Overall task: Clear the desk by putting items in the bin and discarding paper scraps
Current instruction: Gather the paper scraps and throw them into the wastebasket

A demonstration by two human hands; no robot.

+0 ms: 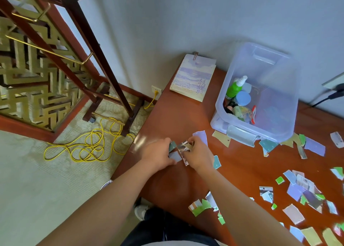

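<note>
My left hand (158, 154) and my right hand (200, 155) meet near the left edge of the brown desk (175, 119), both gripping a small bunch of torn paper scraps (181, 150). A lilac scrap (202, 135) lies just beyond my right hand and a teal one (216, 162) beside it. Many more coloured scraps (301, 188) are scattered over the right half of the desk. The clear plastic bin (260, 95) stands at the back right, holding a green spray bottle (235, 86), a blue-lidded jar (243, 98) and other small items.
A spiral notebook (193, 77) lies at the desk's back left corner against the wall. On the floor to the left lie a coiled yellow cable (89, 145) and a dark wooden stand (104, 89). A black plug (335, 94) sits in a wall socket at far right.
</note>
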